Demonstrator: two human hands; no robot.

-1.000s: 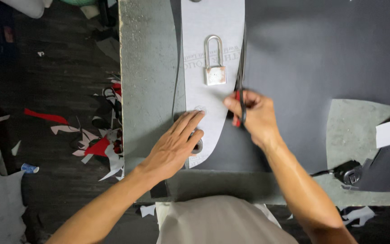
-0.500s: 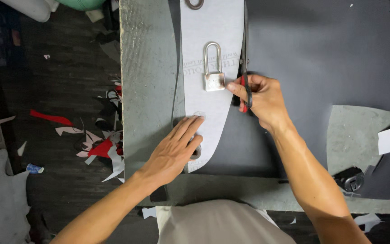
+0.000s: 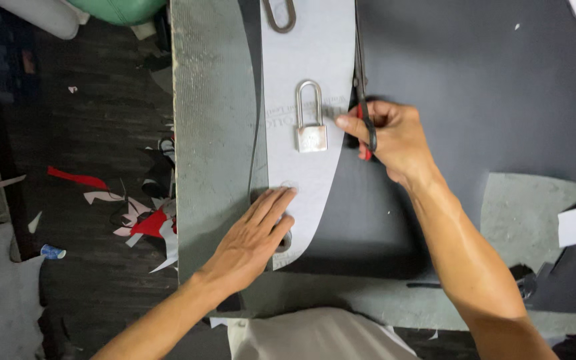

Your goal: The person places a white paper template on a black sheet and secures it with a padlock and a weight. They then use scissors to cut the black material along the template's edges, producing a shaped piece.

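Fingers of right hand [image 3: 395,137] are clamping scissors [image 3: 363,100] along the grey template [image 3: 308,60] edge; left hand [image 3: 255,240], fingers spread flat, is pressing its lower end beside the padlock [image 3: 310,127].

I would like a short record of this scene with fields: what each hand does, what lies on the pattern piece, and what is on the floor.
left hand: the left hand lies flat, palm down, on the lower end of the light grey pattern piece
right hand: the right hand holds the scissors at the pattern's right edge, blades pointing away from the person
material under pattern: dark sheet on the grey-green table
weight: a silver padlock lies on the pattern
floor: red and white scraps to the left
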